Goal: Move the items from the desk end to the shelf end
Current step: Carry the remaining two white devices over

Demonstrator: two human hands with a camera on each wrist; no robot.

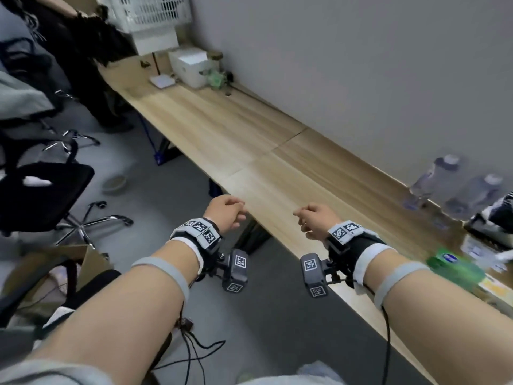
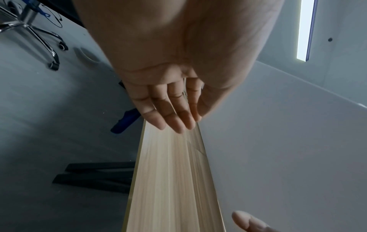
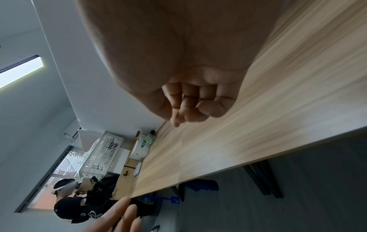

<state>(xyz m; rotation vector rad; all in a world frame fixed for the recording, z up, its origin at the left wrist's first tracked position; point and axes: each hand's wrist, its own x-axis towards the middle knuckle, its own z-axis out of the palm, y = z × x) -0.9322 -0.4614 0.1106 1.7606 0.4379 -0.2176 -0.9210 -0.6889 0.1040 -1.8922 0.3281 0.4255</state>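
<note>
Here the left hand [image 1: 226, 212] hangs empty with relaxed fingers beside the table's [image 1: 222, 129] near edge, while the right hand [image 1: 315, 219] hovers over the wood, loosely curled around nothing. Two water bottles [image 1: 455, 184] stand by the wall at right; a white box [image 1: 191, 66] sits at the far end.

An office room, by the look of it: long wood-grain tabletop [image 1: 249, 134] set against a plain grey wall [image 1: 361, 65], black swivel chairs [image 1: 41, 190] on chrome wheeled bases over grey floor [image 1: 172, 190], white boxes [image 1: 191, 66] and a white plastic basket [image 1: 150, 12] at the far end, strip ceiling light [image 2: 303, 29].
</note>
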